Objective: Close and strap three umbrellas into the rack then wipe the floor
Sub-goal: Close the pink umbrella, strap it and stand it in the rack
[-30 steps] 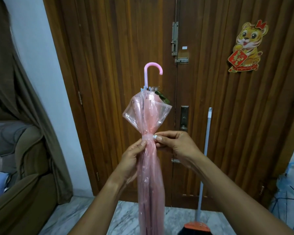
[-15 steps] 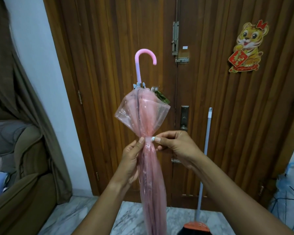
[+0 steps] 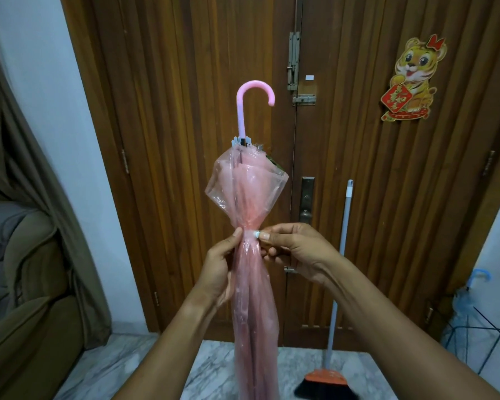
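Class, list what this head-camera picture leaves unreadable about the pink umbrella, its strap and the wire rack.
1. Pink umbrella: tip cut off by the bottom edge, head view.
2. Strap: whether fastened, head view; the right hand and left hand cover it.
3. Wire rack: too small and dim, head view, to count umbrellas in it.

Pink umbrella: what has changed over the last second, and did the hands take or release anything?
The pink umbrella shifted up, so its hooked handle sits higher in view. Nothing was taken or released. The left hand still grips it at the strap, which the right hand still pinches. Broom unmoved.
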Action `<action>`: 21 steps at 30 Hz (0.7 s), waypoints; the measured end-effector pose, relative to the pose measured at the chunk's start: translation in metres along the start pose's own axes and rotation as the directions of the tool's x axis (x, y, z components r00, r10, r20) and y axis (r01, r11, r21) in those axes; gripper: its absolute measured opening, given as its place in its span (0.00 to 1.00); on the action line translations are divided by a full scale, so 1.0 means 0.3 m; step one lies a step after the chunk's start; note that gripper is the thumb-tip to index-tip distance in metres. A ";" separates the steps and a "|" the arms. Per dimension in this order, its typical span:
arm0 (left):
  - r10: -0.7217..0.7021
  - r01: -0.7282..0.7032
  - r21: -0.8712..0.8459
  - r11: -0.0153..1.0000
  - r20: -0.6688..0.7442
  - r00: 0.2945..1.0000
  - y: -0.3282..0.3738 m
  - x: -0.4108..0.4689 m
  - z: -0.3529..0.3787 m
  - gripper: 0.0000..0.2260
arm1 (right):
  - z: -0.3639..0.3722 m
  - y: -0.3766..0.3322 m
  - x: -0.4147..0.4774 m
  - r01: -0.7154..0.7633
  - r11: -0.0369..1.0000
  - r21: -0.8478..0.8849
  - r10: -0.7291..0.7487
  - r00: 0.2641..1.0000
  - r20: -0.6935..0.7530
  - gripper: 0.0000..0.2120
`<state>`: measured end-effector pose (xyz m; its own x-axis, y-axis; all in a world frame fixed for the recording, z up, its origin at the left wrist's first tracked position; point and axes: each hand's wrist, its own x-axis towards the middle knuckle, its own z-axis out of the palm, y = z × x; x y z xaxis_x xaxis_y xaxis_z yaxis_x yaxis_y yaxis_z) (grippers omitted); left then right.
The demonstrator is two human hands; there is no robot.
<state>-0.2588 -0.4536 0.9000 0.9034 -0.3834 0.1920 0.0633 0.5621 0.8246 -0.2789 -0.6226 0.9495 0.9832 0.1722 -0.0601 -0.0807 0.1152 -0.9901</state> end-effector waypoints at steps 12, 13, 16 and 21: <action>0.079 -0.032 0.337 0.941 -0.127 0.989 -0.008 0.070 -0.081 0.14 | 0.032 0.079 0.052 0.125 0.992 -0.020 -0.127 0.983 -0.129 0.07; 0.069 -0.029 0.337 0.941 -0.107 0.992 -0.010 0.079 -0.092 0.13 | 0.035 0.079 0.056 0.132 0.991 -0.015 -0.132 0.982 -0.135 0.09; 0.048 -0.024 0.333 0.943 -0.063 0.997 -0.006 0.105 -0.112 0.11 | 0.042 0.078 0.072 0.164 0.986 -0.001 -0.162 0.974 -0.160 0.16; 0.004 -0.009 0.336 0.942 0.015 1.000 -0.017 0.177 -0.136 0.12 | 0.029 0.096 0.095 0.213 0.975 -0.065 -0.222 0.952 -0.211 0.14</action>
<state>-0.1940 -0.4469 0.8844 0.8972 -0.3919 0.2036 -0.0910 0.2872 0.9536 -0.2548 -0.6059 0.9203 0.9884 -0.0684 0.1355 0.1411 0.0855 -0.9863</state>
